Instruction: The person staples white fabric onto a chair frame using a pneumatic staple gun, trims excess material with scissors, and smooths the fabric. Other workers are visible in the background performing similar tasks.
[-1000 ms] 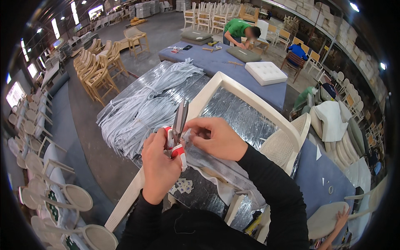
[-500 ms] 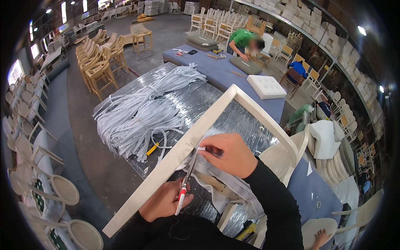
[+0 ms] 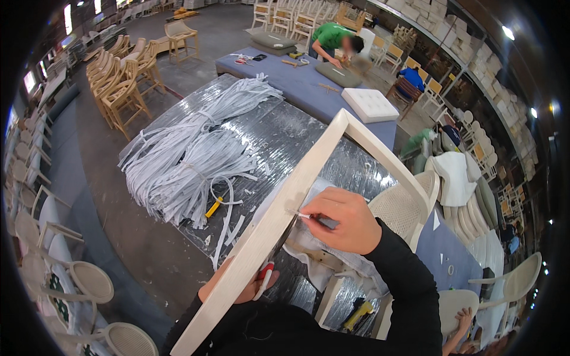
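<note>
the left hand (image 3: 252,289) sits low in the view, partly hidden behind the long bar of a pale wooden frame (image 3: 267,240). its fingers are wrapped around the red and white handles of the scissors (image 3: 264,280), whose blades point up and away along the near side of the bar, toward the other hand. how far apart the blades stand i cannot tell.

the right hand (image 3: 350,221) is beside the same bar, with thumb and forefinger pinched together on a small white scrap (image 3: 304,215) at the bar's edge. the curled fingers hide most of whatever else is in that palm.

the frame slants from the lower edge up to a corner, then turns down to the right, in front of a chair with a woven seat (image 3: 396,207). a gray cloth (image 3: 362,261) lies under the right hand and forearm. beyond the bar, on a table wrapped in shiny plastic (image 3: 276,133), lie a big bundle of pale strips (image 3: 193,151) and a yellow tool (image 3: 214,207) among loose strips.

farther off, a person in a green shirt (image 3: 331,37) bends over a dark cushion (image 3: 337,75) on a blue table (image 3: 282,74), near a white tufted cushion (image 3: 371,105).
</note>
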`<state>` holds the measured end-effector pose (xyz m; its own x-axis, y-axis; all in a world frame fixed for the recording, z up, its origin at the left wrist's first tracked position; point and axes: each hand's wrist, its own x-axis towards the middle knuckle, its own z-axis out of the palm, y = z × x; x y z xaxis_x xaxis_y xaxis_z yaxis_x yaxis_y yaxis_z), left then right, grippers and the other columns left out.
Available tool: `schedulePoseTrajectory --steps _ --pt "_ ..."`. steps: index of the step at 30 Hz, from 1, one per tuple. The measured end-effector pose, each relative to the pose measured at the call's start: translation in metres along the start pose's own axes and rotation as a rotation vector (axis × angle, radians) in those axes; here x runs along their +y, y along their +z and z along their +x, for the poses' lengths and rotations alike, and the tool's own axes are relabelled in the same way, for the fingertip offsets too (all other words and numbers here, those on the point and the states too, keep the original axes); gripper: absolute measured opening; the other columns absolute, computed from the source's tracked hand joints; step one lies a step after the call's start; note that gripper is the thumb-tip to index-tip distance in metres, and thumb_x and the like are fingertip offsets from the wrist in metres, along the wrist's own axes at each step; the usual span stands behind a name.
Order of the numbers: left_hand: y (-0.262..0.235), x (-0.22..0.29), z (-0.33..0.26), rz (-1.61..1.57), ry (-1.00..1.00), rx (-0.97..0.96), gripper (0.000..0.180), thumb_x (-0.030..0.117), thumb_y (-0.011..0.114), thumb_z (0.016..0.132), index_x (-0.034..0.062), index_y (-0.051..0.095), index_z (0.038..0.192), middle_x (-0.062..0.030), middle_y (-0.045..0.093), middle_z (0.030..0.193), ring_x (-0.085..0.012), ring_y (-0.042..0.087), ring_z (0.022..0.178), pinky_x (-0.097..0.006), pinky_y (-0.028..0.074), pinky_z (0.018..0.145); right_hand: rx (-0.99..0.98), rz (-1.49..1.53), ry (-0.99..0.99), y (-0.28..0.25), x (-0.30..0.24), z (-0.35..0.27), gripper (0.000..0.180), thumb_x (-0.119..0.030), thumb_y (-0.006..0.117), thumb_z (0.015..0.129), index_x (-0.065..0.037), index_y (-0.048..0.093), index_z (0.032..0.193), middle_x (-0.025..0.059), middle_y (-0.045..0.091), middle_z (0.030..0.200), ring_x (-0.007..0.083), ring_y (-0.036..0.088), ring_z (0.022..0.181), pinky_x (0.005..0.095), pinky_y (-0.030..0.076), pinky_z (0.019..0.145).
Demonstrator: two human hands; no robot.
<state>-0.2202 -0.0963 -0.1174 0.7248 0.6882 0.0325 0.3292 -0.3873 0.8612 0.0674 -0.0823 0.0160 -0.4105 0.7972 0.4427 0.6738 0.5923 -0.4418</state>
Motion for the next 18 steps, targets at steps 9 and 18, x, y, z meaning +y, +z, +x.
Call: schedulePoseTrajectory --steps 9,18 --pt "-0.002 -0.010 0.004 -0.044 0.054 -0.057 0.029 0.027 0.076 0.105 0.0028 0.065 0.117 -0.0110 0.055 0.085 -0.0308 0.056 0.075 -0.046 0.048 0.071 0.017 0.009 -0.056 0.002 0.005 0.000 0.021 0.003 0.083 0.085 -0.006 0.077 0.103 0.0102 0.074 0.091 0.0307 0.073 0.080 0.0390 0.058 0.070" --pt "-0.001 -0.013 0.009 -0.118 0.031 -0.074 0.030 0.025 0.079 0.102 0.0029 0.069 0.119 -0.0115 0.060 0.088 -0.0321 0.064 0.082 -0.043 0.053 0.078 -0.005 0.020 -0.039 0.001 0.008 0.001 0.021 0.003 0.083 0.084 -0.006 0.077 0.103 0.0099 0.074 0.090 0.0297 0.072 0.078 0.0386 0.057 0.068"
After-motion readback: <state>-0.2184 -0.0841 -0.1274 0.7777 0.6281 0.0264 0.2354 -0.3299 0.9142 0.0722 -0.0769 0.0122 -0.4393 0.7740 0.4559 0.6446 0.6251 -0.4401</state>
